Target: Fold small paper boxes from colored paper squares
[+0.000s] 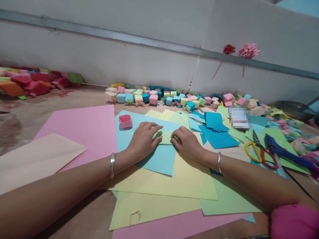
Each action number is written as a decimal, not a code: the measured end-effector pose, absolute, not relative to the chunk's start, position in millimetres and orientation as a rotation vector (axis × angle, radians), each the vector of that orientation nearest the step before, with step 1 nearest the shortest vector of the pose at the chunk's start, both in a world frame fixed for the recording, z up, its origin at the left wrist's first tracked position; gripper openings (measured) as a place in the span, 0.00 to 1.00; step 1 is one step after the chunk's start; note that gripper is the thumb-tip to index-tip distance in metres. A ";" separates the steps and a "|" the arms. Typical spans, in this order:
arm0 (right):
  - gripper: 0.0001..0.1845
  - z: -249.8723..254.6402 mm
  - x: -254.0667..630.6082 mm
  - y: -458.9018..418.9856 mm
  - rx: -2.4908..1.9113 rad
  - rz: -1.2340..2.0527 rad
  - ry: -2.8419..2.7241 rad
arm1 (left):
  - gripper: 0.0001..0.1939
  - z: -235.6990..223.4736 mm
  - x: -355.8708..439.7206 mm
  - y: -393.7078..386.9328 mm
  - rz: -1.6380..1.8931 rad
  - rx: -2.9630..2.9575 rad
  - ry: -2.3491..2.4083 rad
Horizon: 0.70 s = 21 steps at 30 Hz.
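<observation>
A small folded strip of light green paper (165, 138) lies over a blue sheet (159, 161), between my two hands. My left hand (144, 139) grips its left end, thumb and fingers curled round the edge. At its right end my right hand (185, 141) pinches the paper with bent fingers. Both wrists carry silver bangles. Just beyond my left hand a small open pink paper box (125, 121) sits on the blue sheet. Yellow sheets (161, 182) lie beneath, under my forearms.
Rows of small coloured paper boxes (149, 96) line the wall. To the right lie scissors (260, 152), a blue-handled tool (281, 149) and dark blue paper pieces (219, 136). A pink sheet (82, 132) and a cream sheet (37, 157) spread on the left.
</observation>
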State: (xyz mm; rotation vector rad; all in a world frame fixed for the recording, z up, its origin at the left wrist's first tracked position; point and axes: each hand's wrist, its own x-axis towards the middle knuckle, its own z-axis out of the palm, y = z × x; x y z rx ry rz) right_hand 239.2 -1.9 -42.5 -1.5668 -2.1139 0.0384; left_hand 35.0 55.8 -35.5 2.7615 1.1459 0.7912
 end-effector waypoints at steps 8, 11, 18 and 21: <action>0.23 -46.5 245.0 3.6 -1.476 -0.007 -2.184 | 0.25 -33.5 37.3 53.8 0.762 2.638 1.127; 0.22 -44.6 245.0 4.0 -1.445 0.045 -2.175 | 0.25 -27.4 37.8 49.2 0.790 2.554 1.083; 0.05 -39.1 244.8 0.6 -1.391 -0.032 -2.129 | 0.07 -23.4 36.3 46.8 0.829 2.495 1.028; 0.10 -39.8 246.5 -0.7 -1.345 -0.201 -2.246 | 0.10 -24.5 34.6 46.6 0.779 2.576 0.957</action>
